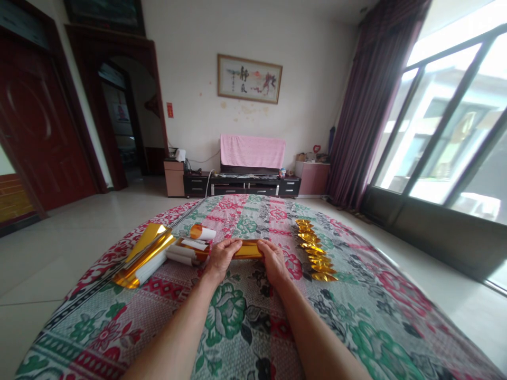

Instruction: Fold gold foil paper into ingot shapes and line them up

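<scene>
A strip of gold foil paper [249, 249] is stretched between my two hands, just over the patterned cloth. My left hand [222, 258] pinches its left end, thumb on top. At the right end, my right hand [273, 259] grips it the same way. Close to my left hand lie curled sheets of gold foil paper with white backs [186, 250], and a small roll [203, 232] sits behind them. Larger gold sheets [148, 253] are piled further left. To the right of my right hand, several folded gold foil pieces with pointed ends [315, 250] form a row.
A round table with a flowered red, green and grey cloth [317, 327] carries everything. Beyond it stands a low black cabinet [245, 187] with a pink towel [253, 151] over an object on top. A purple curtain [356, 116] and windows are at the right.
</scene>
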### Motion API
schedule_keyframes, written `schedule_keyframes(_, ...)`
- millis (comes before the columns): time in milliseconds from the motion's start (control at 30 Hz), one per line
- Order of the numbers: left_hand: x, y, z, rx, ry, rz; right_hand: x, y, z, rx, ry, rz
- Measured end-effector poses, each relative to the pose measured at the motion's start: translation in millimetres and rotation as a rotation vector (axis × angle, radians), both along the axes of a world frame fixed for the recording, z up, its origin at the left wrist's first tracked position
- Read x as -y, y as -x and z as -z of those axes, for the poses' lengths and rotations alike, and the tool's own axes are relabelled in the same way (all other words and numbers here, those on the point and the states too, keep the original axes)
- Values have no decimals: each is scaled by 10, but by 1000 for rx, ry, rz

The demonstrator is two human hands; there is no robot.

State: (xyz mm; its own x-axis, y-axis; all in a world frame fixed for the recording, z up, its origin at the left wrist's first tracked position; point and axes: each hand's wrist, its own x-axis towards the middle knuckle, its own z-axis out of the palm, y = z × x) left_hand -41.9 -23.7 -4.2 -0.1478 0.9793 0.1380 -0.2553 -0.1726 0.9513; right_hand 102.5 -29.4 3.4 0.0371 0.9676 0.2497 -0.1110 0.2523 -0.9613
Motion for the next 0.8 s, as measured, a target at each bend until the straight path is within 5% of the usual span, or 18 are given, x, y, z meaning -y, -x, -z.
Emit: schedule_keyframes(800, -54, 21, 88, 15, -9, 23, -103, 5, 119, -74, 7, -10)
